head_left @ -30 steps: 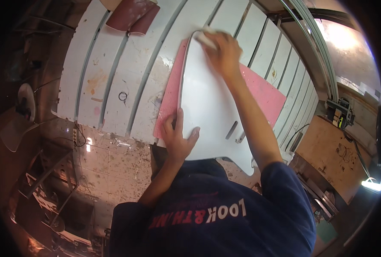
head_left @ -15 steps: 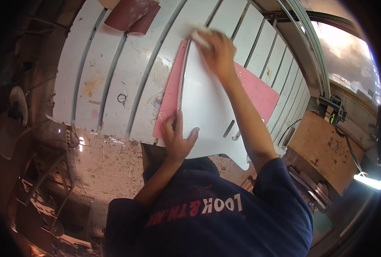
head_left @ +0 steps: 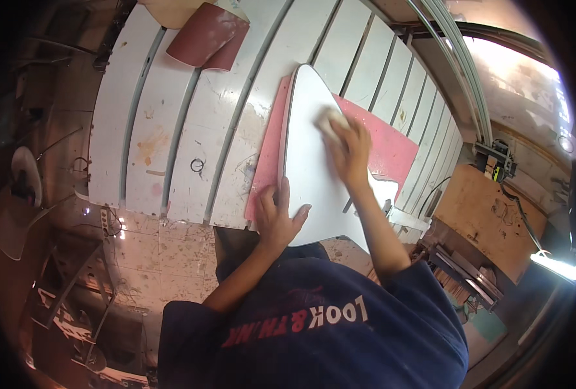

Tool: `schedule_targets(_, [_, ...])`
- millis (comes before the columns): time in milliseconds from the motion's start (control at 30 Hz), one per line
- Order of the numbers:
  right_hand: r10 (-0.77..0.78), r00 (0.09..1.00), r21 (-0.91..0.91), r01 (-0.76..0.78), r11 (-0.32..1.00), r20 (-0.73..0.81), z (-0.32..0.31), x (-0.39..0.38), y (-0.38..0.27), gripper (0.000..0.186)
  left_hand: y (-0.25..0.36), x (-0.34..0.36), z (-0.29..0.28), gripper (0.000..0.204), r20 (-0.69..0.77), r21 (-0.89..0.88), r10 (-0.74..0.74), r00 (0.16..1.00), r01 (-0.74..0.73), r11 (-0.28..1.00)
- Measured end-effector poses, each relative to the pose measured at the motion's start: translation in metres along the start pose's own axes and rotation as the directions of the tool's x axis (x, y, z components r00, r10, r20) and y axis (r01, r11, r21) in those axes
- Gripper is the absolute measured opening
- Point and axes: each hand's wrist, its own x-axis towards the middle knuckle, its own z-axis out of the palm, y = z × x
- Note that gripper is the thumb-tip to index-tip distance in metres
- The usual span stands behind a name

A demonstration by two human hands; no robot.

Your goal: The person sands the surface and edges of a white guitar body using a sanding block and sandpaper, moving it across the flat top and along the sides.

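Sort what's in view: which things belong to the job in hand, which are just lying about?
In use: white pointed flat panel; pink mat beneath it; pale sanding pad under right hand; left hand steadying the panel.

Lying about: reddish-brown sandpaper sheets; white slatted workbench.

A workshop: slatted workbench [head_left: 171, 129], sandpaper sheets [head_left: 207, 42], dusty floor [head_left: 164, 240].

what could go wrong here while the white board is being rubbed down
The white pointed board overhangs the slatted white table near the person, so pressure there might tip it. Only the left hand pins it at the near edge; if that grip eases, it could slide on the pink sheet. The right hand presses a small pale pad, which could slip and scrape fingers.
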Motion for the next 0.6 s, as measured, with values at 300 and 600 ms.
schedule_targets(300, [0.016, 0.999, -0.028, -0.017, 0.999, -0.034, 0.024, 0.106, 0.000, 0.042, 0.006, -0.004, 0.005, 0.096, 0.008, 0.003, 0.013, 1.000, -0.013, 1.000])
schedule_targets(600, [0.013, 1.000, 0.031, -0.012, 0.999, -0.021, 0.006, 0.043, 0.010, 0.049, 0.004, 0.000, 0.007, 0.096, -0.094, -0.114, -0.061, 0.994, 0.050, 0.992])
